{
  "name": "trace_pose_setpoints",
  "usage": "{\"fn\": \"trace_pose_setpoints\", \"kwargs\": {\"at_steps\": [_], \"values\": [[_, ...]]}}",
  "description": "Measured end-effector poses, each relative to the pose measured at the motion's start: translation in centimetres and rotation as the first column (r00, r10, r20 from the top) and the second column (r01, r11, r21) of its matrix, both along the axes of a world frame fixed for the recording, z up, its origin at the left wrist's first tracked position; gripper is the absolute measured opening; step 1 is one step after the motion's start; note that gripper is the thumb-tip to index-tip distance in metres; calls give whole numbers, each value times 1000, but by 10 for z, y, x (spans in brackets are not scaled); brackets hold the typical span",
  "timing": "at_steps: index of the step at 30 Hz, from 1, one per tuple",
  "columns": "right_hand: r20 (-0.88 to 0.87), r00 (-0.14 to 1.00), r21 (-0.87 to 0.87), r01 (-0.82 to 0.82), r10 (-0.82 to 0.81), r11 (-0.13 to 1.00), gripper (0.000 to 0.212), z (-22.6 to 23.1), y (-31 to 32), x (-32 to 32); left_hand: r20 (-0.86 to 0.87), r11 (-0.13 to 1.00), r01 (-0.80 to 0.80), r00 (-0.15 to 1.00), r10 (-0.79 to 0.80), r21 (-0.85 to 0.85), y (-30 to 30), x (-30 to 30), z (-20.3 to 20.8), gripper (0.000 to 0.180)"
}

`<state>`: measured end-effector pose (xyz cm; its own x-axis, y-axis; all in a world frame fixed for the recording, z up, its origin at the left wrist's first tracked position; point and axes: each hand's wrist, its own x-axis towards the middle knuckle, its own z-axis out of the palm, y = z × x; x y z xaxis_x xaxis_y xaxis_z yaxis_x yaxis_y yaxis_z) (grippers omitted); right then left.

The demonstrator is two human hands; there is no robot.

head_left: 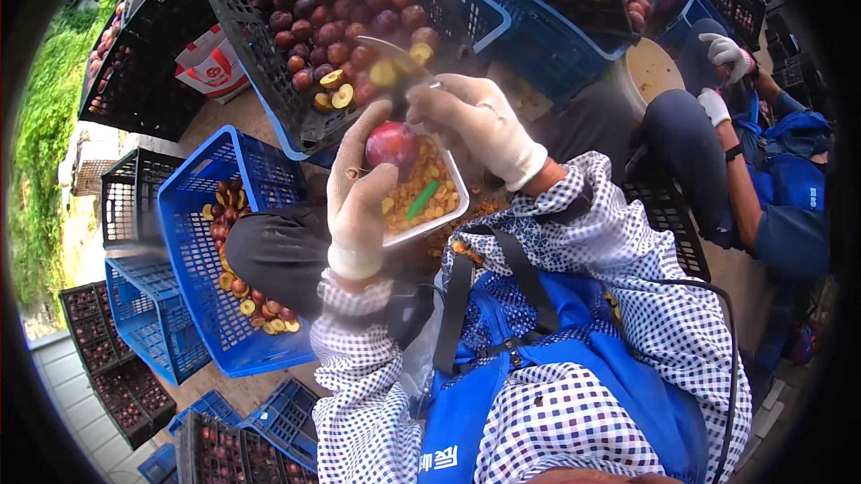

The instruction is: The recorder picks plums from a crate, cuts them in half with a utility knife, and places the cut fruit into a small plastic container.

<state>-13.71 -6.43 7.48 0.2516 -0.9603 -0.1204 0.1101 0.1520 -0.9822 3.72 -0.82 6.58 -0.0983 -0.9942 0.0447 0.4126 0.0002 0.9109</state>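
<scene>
So the round, reddish-purple plum point(392, 147) is right in the middle, looking whole from here, pinched between thumb and fingers of the left hand point(360, 181), which wears a pale glove. The right hand point(475, 118), gloved too, grips a silver metal knife point(401, 55), its curved blade just beyond the fruit and not touching it, far as I can tell. Under them there's a white rectangular tub point(463, 204) of yellow-orange bits with a green strip point(421, 200) on top. I'd call it partway: plenty of cut halves lie in the blue plastic crate point(182, 242) at left, but the black plastic crate point(260, 80) ahead holds loads of mostly whole ones. Writing-wise, there's white lettering on the bright blue fabric apron point(574, 367) and red printing on a red-and-white bag point(213, 64); no brand I'd name. Another person point(789, 161) in gloves sits off right.
</scene>
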Motion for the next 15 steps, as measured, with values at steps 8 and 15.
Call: {"fn": "trace_pose_setpoints", "kwargs": {"at_steps": [8,15], "values": [[-116,975,-65,181,-188,981,39,-14,16,38,515,848,-314,686,514,-427,-1,-41,-51,62],[-100,955,-86,272,-280,959,31,-42,19,46,-51,926,-367,927,372,86,0,-51,-79,48]]}}
